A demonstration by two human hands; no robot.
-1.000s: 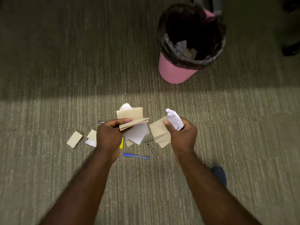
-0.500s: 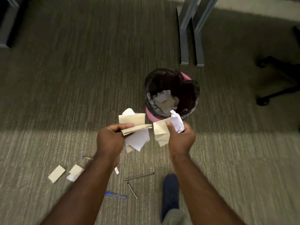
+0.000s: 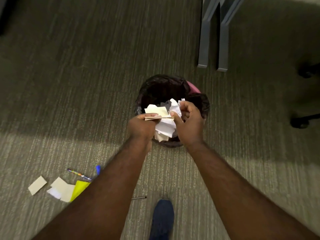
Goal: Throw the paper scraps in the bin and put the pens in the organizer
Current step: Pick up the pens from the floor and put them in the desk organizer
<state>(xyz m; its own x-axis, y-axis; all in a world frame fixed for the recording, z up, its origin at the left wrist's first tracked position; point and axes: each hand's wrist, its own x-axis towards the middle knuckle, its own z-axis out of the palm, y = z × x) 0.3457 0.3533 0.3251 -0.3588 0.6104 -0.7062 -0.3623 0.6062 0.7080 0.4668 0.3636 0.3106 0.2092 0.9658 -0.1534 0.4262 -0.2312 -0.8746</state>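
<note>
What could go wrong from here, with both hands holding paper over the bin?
1. The left hand pinches a flat stack of paper scraps near the bin rim; loose sheets may flutter outside when released.
2. The foot stands close to a thin dark pen on the carpet; a step could land on it.
3. The right hand seems to grip a crumpled white wad loosely.
</note>
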